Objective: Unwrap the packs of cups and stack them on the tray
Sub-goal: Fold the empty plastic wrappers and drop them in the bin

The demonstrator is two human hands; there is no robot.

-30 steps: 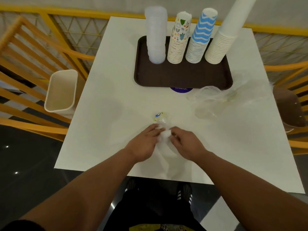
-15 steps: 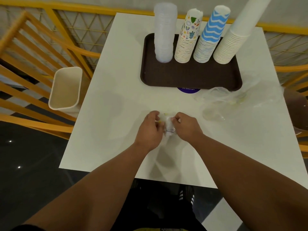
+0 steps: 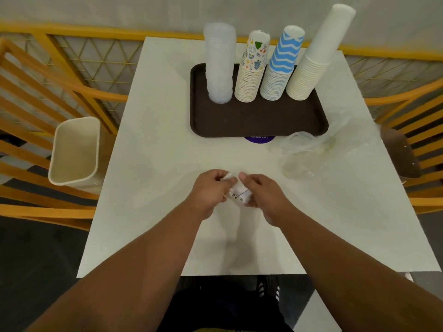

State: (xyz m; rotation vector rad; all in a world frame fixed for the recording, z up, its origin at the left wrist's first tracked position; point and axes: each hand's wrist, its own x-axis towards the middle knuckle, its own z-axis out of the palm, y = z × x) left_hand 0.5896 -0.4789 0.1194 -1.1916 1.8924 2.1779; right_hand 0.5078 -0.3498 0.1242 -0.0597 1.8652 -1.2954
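My left hand (image 3: 209,189) and right hand (image 3: 262,195) are now bunched tight around the plastic wrapper (image 3: 237,191), which a second ago lay flatter on the table (image 3: 148,178) under my fingertips. It is scrunched into a small wad between my palms, and the yellow and blue label end that stuck out beyond my fingers is gone from sight; black print shows on the wad instead (I can't read it). Both hands sit farther from the near table edge than before, knuckles closer together.
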